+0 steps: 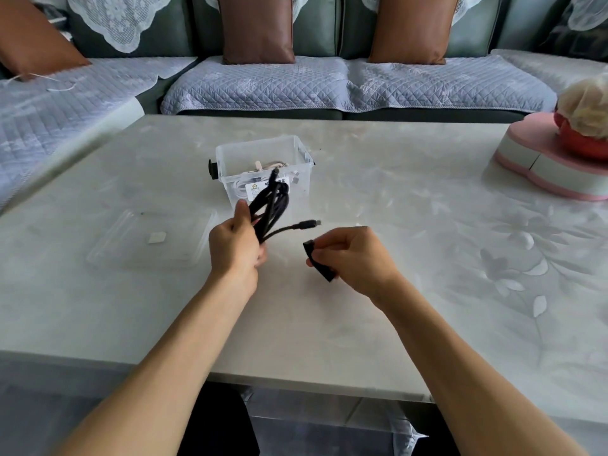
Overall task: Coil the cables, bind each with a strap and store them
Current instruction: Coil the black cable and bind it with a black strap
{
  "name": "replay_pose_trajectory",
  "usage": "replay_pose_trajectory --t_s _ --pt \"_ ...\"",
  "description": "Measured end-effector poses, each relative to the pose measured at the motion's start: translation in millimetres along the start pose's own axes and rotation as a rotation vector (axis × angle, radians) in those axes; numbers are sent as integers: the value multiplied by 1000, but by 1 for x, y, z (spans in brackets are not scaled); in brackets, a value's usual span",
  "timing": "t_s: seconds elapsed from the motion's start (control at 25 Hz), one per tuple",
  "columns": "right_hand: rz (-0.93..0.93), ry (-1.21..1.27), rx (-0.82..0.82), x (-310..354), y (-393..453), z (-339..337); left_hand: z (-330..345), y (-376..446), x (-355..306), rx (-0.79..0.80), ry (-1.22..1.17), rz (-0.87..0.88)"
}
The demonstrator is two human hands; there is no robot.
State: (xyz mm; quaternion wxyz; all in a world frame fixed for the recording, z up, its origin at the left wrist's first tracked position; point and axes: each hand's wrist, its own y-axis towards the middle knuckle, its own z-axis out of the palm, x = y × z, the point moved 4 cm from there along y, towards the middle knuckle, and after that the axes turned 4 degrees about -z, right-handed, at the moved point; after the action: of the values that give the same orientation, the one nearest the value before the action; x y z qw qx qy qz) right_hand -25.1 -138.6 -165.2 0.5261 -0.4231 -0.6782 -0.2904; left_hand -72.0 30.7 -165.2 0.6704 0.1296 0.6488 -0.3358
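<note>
My left hand (235,248) grips a coiled black cable (271,205) above the table, its loops standing up and away from me. One plug end (311,223) sticks out to the right, another points up near the box. My right hand (353,255) pinches a short black strap (319,261), a little to the right of the coil and apart from it. Behind the coil stands a clear plastic box (227,153) holding white and beige cables (263,167).
The box's clear lid (131,238) lies flat at the left with a small white piece on it. A pink and white heart-shaped container (539,159) sits at the far right. A sofa with cushions runs behind the marble table (362,324).
</note>
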Motion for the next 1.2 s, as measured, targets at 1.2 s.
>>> replay_pose_trajectory --t_s 1.2 --pt "-159 1 -358 21 -31 -40 39 -72 0 362 412 455"
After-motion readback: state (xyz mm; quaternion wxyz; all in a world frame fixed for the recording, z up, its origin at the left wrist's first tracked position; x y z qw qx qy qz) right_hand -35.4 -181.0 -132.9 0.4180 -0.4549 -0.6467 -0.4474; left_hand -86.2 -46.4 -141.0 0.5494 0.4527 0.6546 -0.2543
